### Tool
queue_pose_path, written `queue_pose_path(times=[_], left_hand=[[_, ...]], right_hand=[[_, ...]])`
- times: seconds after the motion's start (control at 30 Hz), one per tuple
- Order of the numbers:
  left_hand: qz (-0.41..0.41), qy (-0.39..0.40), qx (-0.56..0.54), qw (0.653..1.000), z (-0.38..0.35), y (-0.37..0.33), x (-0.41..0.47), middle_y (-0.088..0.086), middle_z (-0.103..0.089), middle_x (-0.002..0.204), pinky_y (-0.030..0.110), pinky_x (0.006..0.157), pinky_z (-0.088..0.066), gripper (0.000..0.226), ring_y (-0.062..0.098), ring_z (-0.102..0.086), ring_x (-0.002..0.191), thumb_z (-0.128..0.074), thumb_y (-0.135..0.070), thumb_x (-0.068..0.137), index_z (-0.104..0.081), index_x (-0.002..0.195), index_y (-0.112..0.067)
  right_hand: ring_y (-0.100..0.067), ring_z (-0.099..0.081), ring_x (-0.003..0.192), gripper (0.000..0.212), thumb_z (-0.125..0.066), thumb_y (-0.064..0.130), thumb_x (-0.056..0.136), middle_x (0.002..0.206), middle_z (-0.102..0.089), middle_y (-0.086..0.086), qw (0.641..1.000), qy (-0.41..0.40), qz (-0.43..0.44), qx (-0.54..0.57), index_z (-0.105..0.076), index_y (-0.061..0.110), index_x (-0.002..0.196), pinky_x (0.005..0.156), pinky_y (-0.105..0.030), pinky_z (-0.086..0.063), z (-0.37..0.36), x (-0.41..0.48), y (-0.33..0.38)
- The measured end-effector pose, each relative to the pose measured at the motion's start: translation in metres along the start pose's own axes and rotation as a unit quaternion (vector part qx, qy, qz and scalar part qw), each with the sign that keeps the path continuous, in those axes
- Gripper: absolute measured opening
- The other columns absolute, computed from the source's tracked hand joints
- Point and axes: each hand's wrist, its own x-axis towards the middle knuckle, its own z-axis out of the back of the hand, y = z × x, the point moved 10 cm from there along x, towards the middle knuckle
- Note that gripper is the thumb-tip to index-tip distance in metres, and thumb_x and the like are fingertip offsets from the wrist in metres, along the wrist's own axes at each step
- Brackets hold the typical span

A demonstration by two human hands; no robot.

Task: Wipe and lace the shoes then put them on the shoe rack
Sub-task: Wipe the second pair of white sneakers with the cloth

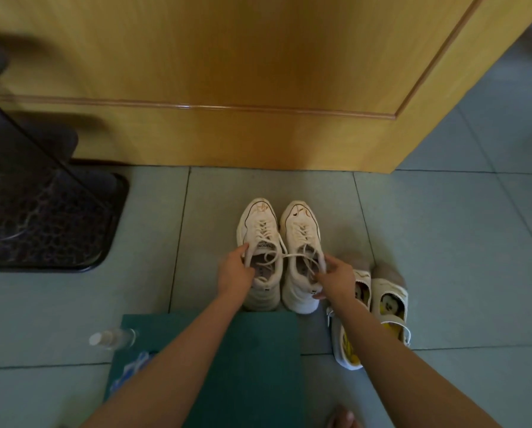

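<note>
Two white laced sneakers stand side by side on the tiled floor, toes pointing away from me. My left hand (235, 270) grips the collar of the left sneaker (258, 233) at its left side. My right hand (335, 278) holds the right sneaker (300, 239) at its collar, fingers by the opening and thumb on the heel side. Loose lace ends lie across both openings. At the left stands the dark shoe rack (20, 168), blurred, with a thin black post.
A green mat (258, 350) lies under my forearms, with a clear spray bottle (113, 338) and a blue-white cloth (132, 369) at its left edge. A white pair of slip-on shoes (385, 304) sits right of the sneakers. A wooden door (227, 88) is ahead. A patterned dark mat (58, 223) lies under the rack.
</note>
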Motion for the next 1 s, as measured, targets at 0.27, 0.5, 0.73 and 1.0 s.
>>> queue_pose_path(times=[0.27,0.5,0.73,1.0], left_hand=[[-0.042,0.014,-0.076,0.996,0.008,-0.015,-0.017,0.009,-0.064,0.113,0.045,0.081,-0.056,0.061,0.025,-0.063,0.095,-0.058,0.006,0.077,-0.052,0.131,-0.023],[-0.119,-0.012,-0.108,0.987,0.057,-0.062,-0.050,0.010,-0.068,0.107,0.046,0.074,-0.058,0.062,0.027,-0.066,0.088,-0.057,0.010,0.076,-0.054,0.130,-0.019],[-0.153,-0.032,-0.121,0.980,0.109,-0.082,-0.104,0.008,-0.067,0.112,0.045,0.078,-0.057,0.060,0.022,-0.065,0.092,-0.058,0.008,0.078,-0.053,0.131,-0.020],[-0.116,-0.020,-0.162,0.980,0.129,-0.003,-0.187,0.010,-0.066,0.114,0.030,0.059,-0.059,0.056,0.017,-0.065,0.085,-0.054,0.011,0.083,-0.049,0.133,-0.013]], right_hand=[[-0.036,-0.067,0.077,0.044,-0.055,-0.007,0.085,0.109,-0.066,-0.017,0.999,-0.014,0.003,0.042,-0.057,0.009,0.126,0.050,-0.041,-0.058,0.014,-0.021,0.013],[-0.036,-0.067,0.082,0.042,-0.055,-0.006,0.085,0.105,-0.068,-0.013,0.993,-0.038,0.070,0.085,-0.060,0.011,0.123,0.058,-0.048,-0.059,0.049,-0.067,0.067],[-0.029,-0.069,0.066,0.044,-0.058,-0.002,0.085,0.091,-0.071,-0.012,0.988,-0.043,0.109,0.105,-0.059,0.015,0.126,0.058,-0.050,-0.058,0.064,-0.120,0.098],[-0.021,-0.067,0.069,0.039,-0.053,0.000,0.091,0.109,-0.068,-0.012,0.989,0.020,0.110,0.099,-0.056,0.012,0.128,0.047,-0.030,-0.057,0.027,-0.208,0.058]])
